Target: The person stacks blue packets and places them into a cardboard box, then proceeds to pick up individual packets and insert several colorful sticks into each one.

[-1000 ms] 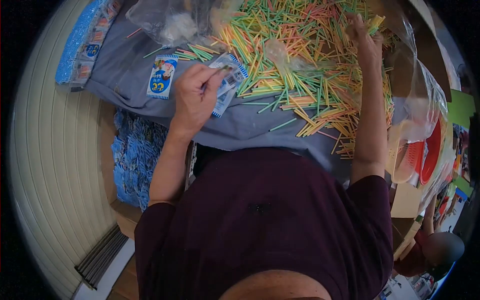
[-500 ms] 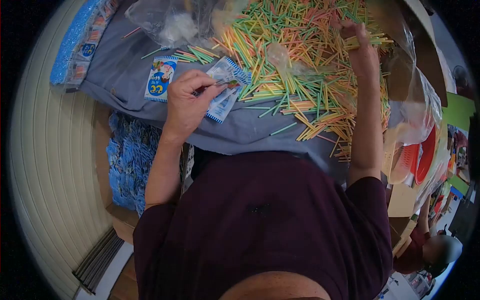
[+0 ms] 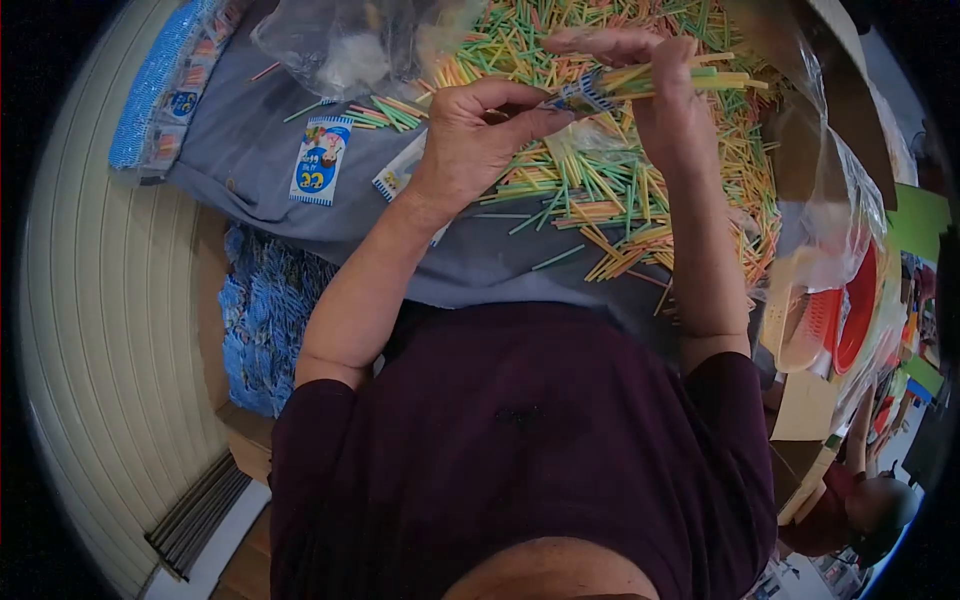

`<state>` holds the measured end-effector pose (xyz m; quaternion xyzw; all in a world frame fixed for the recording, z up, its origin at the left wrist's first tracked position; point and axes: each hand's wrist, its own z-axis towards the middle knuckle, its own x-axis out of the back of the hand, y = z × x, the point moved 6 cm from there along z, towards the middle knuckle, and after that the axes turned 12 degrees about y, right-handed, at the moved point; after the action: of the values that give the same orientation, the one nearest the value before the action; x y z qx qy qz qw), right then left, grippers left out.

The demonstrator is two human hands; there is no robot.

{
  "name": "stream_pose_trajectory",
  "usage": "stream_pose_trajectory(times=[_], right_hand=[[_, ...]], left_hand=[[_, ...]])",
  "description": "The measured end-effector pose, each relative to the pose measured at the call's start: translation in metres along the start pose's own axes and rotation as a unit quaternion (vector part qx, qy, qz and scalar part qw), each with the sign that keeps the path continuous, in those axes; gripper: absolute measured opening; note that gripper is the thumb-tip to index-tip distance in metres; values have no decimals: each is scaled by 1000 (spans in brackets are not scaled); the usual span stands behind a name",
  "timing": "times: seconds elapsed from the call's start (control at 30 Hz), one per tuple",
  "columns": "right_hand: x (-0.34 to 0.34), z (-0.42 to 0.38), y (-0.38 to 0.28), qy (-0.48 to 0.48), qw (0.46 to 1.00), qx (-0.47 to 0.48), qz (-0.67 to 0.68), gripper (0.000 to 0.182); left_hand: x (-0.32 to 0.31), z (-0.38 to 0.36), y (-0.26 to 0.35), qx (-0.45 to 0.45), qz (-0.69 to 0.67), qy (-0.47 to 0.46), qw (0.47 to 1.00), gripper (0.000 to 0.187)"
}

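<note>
My left hand (image 3: 468, 148) pinches a small blue-and-white printed plastic packet (image 3: 585, 94) between thumb and fingers, above the table's near side. A bundle of thin yellow, green and orange sticks (image 3: 728, 82) is gripped by my right hand (image 3: 676, 118). The bundle's left ends meet the packet's mouth, while its other ends stick out to the right past my thumb. Beneath both hands spreads a large heap of loose coloured sticks (image 3: 600, 200). Partly behind my left wrist lies another printed packet (image 3: 393, 180), and a flat one (image 3: 320, 160) rests farther left.
A clear plastic bag (image 3: 350, 60) lies at the back left beside a long stack of packets (image 3: 165, 90). Below the table's left side stands a carton holding blue packets (image 3: 262, 320). Red and orange baskets (image 3: 855, 315) are at right, with another person (image 3: 835, 510) beyond.
My left hand has lifted a packet and moved right and up. My right hand has come left with the stick bundle, so bundle and packet now meet.
</note>
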<state>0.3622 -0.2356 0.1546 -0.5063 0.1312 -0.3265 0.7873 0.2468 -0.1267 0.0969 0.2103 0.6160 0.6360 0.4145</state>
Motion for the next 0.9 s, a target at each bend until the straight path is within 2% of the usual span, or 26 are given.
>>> stream_pose_trajectory(times=[0.1,0.13,0.2,0.23,0.3,0.33,0.37,0.4,0.43,0.53,0.6,0.67,0.73,0.83,0.87,0.9], right_hand=[[1,-8,21,-8,999,-19,-35,61],[0,-7,20,-9,999,-18,-32,61],[-8,-8,3,-37,969,112,-216,60],[-8,-7,2,-37,969,112,-216,60],[-8,-4,7,-45,992,27,-118,56],[-9,-3,7,-46,991,29,-119,56],[-3,0,12,8,999,-25,-19,56],[0,3,17,60,992,-79,81,56],[-2,6,14,55,992,-79,81,56],[-13,18,-2,22,997,-65,37,90],[-21,18,7,-16,995,-97,6,91],[-29,14,15,-53,990,-131,-24,93],[-34,12,7,-58,996,-45,-57,94],[-9,24,7,84,994,64,6,77],[-13,21,5,71,995,60,-40,60],[-18,15,0,71,995,60,-40,60]], left_hand=[[0,4,-7,-22,49,1,999,13],[-1,5,-12,-21,47,-4,999,13],[-4,6,-19,-21,44,-8,999,13],[-8,5,-23,-3,31,-24,999,14],[-13,5,-25,12,18,-40,999,16],[-14,4,-25,43,-45,-39,997,18],[-15,4,-25,73,-108,-37,991,21],[-15,6,-25,70,-110,-34,991,21],[-13,8,-26,68,-120,-27,990,21],[-11,11,-30,67,-159,-27,985,22],[-11,11,-29,67,-189,-38,979,22],[-9,7,-30,59,-124,-46,989,24],[-2,4,-31,68,-142,-35,987,24],[9,4,-24,64,-170,-8,983,23],[13,5,-20,51,-181,6,982,23],[14,4,-20,52,-181,5,982,23]])
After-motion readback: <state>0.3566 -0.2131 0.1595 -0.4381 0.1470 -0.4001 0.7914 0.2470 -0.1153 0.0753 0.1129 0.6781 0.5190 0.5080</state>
